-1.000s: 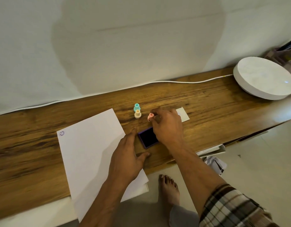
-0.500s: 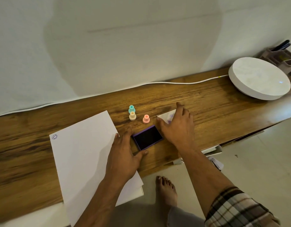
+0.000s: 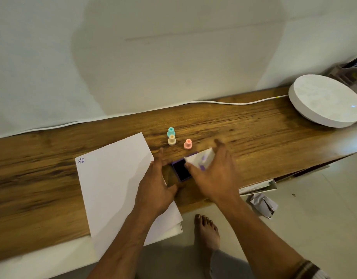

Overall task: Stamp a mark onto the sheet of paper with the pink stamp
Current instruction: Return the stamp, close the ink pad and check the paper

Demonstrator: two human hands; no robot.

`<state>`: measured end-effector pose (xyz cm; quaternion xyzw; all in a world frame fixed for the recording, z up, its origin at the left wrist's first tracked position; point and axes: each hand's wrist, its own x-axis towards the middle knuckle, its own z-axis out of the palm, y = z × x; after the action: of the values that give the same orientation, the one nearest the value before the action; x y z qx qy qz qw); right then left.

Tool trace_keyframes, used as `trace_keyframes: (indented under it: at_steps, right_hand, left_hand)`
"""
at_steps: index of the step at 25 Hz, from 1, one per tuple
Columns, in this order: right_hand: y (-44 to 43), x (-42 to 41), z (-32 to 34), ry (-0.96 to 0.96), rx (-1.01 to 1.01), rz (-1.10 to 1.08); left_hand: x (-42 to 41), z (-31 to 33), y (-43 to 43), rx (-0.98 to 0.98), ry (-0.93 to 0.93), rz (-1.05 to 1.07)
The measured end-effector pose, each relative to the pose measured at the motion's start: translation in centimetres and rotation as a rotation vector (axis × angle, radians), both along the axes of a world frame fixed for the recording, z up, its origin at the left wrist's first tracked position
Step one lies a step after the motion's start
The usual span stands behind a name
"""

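Lifted off the counter [image 3: 254, 125] since a moment ago and now carried over the open ink pad [image 3: 181, 171]: its white lid [image 3: 200, 160], gripped by right hand [image 3: 211, 176], left hand [image 3: 156, 185] resting open on the paper [image 3: 113, 178], pink stamp [image 3: 187, 144] standing untouched just behind, mark apparently done

Teal stamp [image 3: 170, 131], cream stamp [image 3: 171, 140], round white disc [image 3: 326, 100]

pink stamp [image 3: 187, 144]: upright on desk, unheld | paper [image 3: 117, 184]: flat, overhanging front edge, smiley mark at far-left corner
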<state>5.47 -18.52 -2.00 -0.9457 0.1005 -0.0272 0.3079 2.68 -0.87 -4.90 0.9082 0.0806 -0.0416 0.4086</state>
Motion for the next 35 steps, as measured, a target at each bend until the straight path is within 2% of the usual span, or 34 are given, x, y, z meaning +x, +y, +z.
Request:
trace_keyframes:
  at_steps: [5, 10, 25, 29, 32, 34, 35]
  right_hand:
    - [3.3, -0.8, -1.1, -0.054, -0.12, 0.092]
    - [3.9, -0.6, -1.5, -0.084, -0.178, 0.099]
    - [3.9, -0.8, -1.8, -0.004, -0.289, 0.088]
    - [4.0, -1.0, -1.0, 0.036, -0.246, 0.068]
    - [5.0, -1.1, 0.9, -0.132, -0.155, 0.068]
    - [7.5, -1.5, 1.8, -0.278, -0.056, 0.202]
    - [9.0, -1.8, 1.8, -0.29, -0.039, 0.269]
  left_hand:
    - [-0.2, 0.6, 0.0, -0.065, -0.008, -0.01]
    - [-0.1, 0.5, 0.0, -0.045, -0.003, -0.021]
    - [0.1, 0.9, -0.2, 0.067, -0.019, -0.035]
    - [-0.4, 1.6, 1.1, 0.084, -0.008, -0.067]
    - [-1.1, 2.1, 4.5, 0.099, -0.067, 0.053]
    - [-1.9, 2.5, 7.1, 0.135, -0.109, 0.232]
    - [-2.2, 2.8, 8.1, 0.15, -0.094, 0.328]
